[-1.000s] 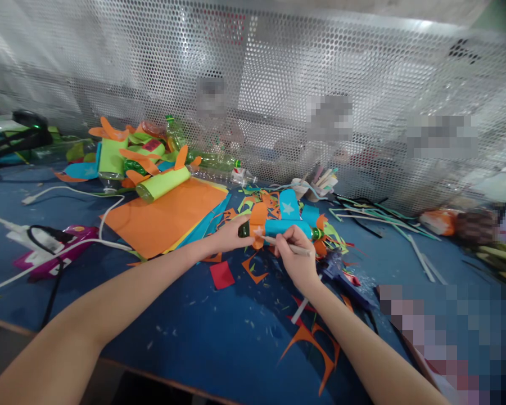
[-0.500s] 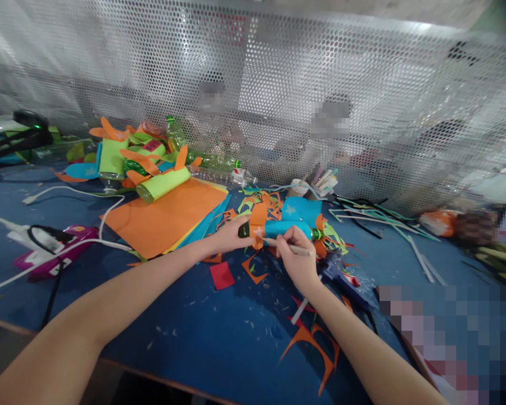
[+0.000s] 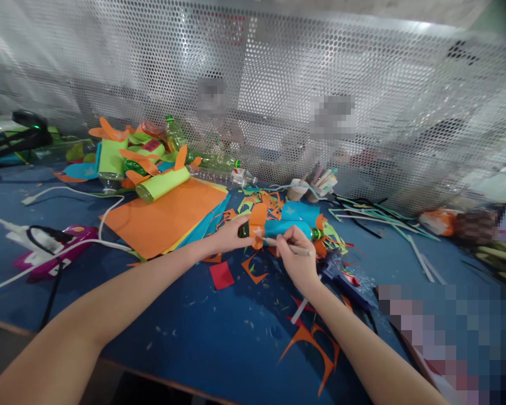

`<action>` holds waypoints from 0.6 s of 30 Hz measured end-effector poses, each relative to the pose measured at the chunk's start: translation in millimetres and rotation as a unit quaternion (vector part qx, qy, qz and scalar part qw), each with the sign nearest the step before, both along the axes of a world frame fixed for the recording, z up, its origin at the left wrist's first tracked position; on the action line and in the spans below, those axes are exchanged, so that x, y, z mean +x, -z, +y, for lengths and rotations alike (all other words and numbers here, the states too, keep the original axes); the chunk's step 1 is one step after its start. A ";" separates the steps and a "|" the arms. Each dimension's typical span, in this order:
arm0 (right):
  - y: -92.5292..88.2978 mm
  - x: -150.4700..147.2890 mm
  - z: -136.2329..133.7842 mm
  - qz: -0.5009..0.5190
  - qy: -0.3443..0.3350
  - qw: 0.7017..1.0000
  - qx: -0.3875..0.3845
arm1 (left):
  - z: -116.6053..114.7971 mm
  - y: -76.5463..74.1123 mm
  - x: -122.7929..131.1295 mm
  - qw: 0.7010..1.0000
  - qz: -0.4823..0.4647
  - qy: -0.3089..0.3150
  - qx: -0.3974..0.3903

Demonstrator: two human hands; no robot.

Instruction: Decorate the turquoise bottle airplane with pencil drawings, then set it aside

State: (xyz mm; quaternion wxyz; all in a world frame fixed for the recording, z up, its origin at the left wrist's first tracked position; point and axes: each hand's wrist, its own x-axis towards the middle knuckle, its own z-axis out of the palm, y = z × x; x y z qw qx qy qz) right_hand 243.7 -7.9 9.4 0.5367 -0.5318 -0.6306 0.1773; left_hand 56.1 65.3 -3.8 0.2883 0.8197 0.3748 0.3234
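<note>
A green plastic bottle (image 3: pixel 289 228), wrapped in blue paper, lies on its side with its capped end to the right. An orange paper piece (image 3: pixel 258 216) with a pale star sits across its left part. My left hand (image 3: pixel 231 234) is closed around the bottle's base end. In my right hand (image 3: pixel 297 253) is a pale pen (image 3: pixel 298 249), its tip at the lower edge of the orange piece, near the star. A blue glue gun (image 3: pixel 346 284) lies just right of my right wrist. Paper scraps (image 3: pixel 261 199) lie behind and around the bottle.
Orange, yellow and blue sheets (image 3: pixel 168 219) lie at the left, a wrapped bottle (image 3: pixel 163 184) on top. A purple power strip (image 3: pixel 67 253) with white cables is farther left. Cups of pens (image 3: pixel 318 190) stand behind. A perforated metal screen (image 3: pixel 253 101) borders the table's back.
Almost nothing differs. Both hands keep their hold and place, and the pen tip stays at the orange piece.
</note>
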 end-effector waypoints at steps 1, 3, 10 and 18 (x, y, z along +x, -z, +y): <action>0.0 0.0 -0.1 0.000 0.002 1.000 0.000 | -0.1 -0.1 -0.2 1.000 0.002 0.001 -0.002; -0.5 -0.2 -0.4 -0.001 0.004 1.000 -0.001 | -0.3 -0.5 -0.7 1.000 0.009 0.005 -0.006; -3.0 -1.5 -2.1 0.017 -0.010 1.000 -0.002 | -1.5 -3.3 -1.2 1.000 0.018 0.005 -0.011; -1.0 -1.0 -0.7 0.024 -0.025 0.999 0.000 | -2.8 -5.3 0.1 1.000 0.025 0.000 -0.014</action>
